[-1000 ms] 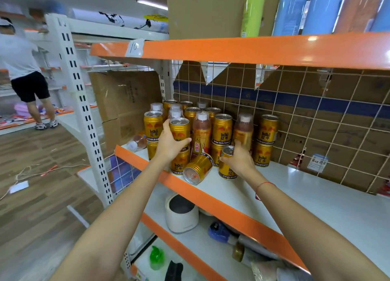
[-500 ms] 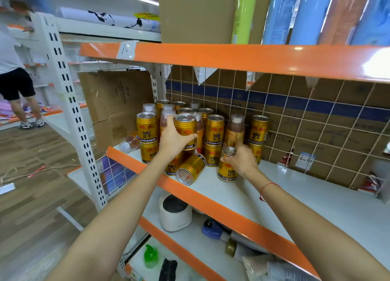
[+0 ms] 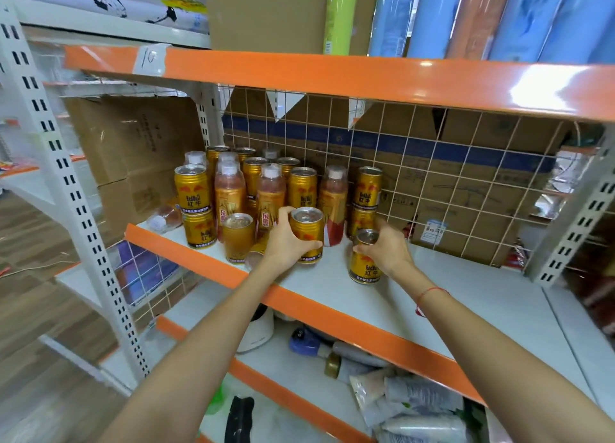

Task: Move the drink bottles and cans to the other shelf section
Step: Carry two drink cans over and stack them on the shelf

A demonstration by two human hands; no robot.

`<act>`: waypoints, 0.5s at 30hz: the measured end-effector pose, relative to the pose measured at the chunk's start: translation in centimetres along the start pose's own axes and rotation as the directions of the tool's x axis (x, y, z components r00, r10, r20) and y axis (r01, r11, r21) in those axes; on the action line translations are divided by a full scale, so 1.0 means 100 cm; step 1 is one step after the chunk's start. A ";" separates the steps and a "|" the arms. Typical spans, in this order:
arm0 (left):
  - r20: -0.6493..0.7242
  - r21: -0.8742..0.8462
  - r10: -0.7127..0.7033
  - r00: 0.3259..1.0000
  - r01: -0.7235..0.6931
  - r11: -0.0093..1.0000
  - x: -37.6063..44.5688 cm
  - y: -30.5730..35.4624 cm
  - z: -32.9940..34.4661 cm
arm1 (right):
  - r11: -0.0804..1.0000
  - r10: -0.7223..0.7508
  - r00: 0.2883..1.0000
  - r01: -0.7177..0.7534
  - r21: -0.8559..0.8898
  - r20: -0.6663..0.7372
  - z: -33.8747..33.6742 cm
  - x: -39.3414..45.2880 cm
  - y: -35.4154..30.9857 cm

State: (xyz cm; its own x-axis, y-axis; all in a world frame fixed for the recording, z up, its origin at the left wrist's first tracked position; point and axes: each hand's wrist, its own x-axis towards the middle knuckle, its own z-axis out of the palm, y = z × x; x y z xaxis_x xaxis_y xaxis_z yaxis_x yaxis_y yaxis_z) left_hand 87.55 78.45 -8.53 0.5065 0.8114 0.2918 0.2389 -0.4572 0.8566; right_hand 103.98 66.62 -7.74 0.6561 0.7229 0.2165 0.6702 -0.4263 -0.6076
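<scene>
Hands [image 3: 286,242] [image 3: 389,251] gripping glossy gold cylindrical cans [image 3: 307,234] [image 3: 365,259], smooth white shelf [image 3: 466,296]

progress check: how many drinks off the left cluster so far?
Moved: none visibly; the right shelf section holds no drinks. In hand: the left hand grips one gold can, the right hand another gold can. Left: the remaining cans and bottles.
</scene>
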 end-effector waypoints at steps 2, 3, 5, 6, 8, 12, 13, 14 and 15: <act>0.025 -0.003 -0.024 0.999 0.024 1.000 -0.002 -0.004 0.009 | 1.000 0.005 1.000 -0.005 -0.006 -0.001 -0.001 -0.004 0.003; 0.030 0.005 -0.033 0.999 0.032 0.999 -0.003 -0.005 0.012 | 1.000 0.004 1.000 -0.004 -0.011 -0.001 -0.002 -0.006 0.004; 0.035 0.029 -0.044 0.998 0.043 0.999 -0.003 -0.008 0.017 | 1.000 0.003 1.000 -0.003 -0.027 0.000 -0.003 -0.009 0.004; 0.034 0.040 -0.047 0.998 0.046 0.998 -0.003 -0.008 0.019 | 0.999 0.006 1.000 -0.006 -0.036 0.005 -0.003 -0.010 0.004; 0.040 0.060 -0.053 0.998 0.051 0.997 -0.004 -0.008 0.020 | 0.998 0.020 0.999 -0.018 -0.066 0.032 -0.005 -0.009 0.003; 0.106 0.060 -0.052 0.993 0.045 0.997 -0.005 -0.009 0.020 | 0.991 0.052 0.991 -0.036 -0.131 0.121 -0.009 -0.003 0.000; 0.115 0.070 -0.042 0.992 0.034 0.997 -0.005 -0.011 0.020 | 0.989 0.056 0.989 -0.036 -0.142 0.139 -0.011 -0.003 -0.001; 0.122 0.095 -0.037 0.992 0.026 0.995 -0.005 -0.012 0.021 | 0.988 0.059 0.986 -0.035 -0.151 0.155 -0.011 -0.002 -0.001; 0.127 0.129 -0.032 0.991 0.016 0.992 -0.005 -0.012 0.021 | 0.987 0.060 0.984 -0.034 -0.156 0.169 -0.012 -0.002 -0.002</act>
State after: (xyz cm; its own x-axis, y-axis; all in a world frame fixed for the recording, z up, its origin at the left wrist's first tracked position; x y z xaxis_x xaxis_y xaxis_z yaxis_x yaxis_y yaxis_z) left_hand 88.79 77.80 -10.61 0.5994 0.7729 0.2081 0.3513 -0.4876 0.7993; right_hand 104.12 65.87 -6.79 0.6273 0.7774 0.0469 0.6935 -0.5302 -0.4877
